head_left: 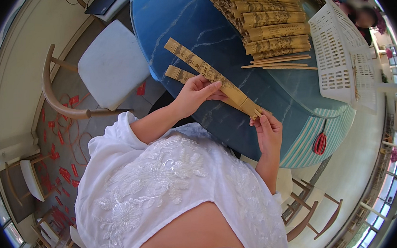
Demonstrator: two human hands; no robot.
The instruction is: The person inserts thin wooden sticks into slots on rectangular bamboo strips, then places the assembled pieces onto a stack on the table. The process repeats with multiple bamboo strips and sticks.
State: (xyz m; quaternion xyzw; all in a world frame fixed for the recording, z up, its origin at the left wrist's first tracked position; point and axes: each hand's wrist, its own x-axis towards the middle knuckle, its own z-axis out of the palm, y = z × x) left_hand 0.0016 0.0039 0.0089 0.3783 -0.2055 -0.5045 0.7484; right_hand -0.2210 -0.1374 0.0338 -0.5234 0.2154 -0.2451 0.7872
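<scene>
My left hand is closed on a long tan paper chopstick sleeve with dark printing, thumb on top. The sleeve slants over the blue table from far left to near right. At its near right end my right hand pinches the light wooden ends of chopsticks, which show at the sleeve's mouth. A second tan sleeve lies under the first, partly hidden by my left hand; whether that hand grips it too I cannot tell. Past the hands, several loose chopsticks lie beside a large pile of sleeves.
A white plastic basket stands on the blue marbled table at right. Red-handled scissors lie near the striped right edge. A white-seated chair is at left, with red scraps on the floor. Another person is at far right.
</scene>
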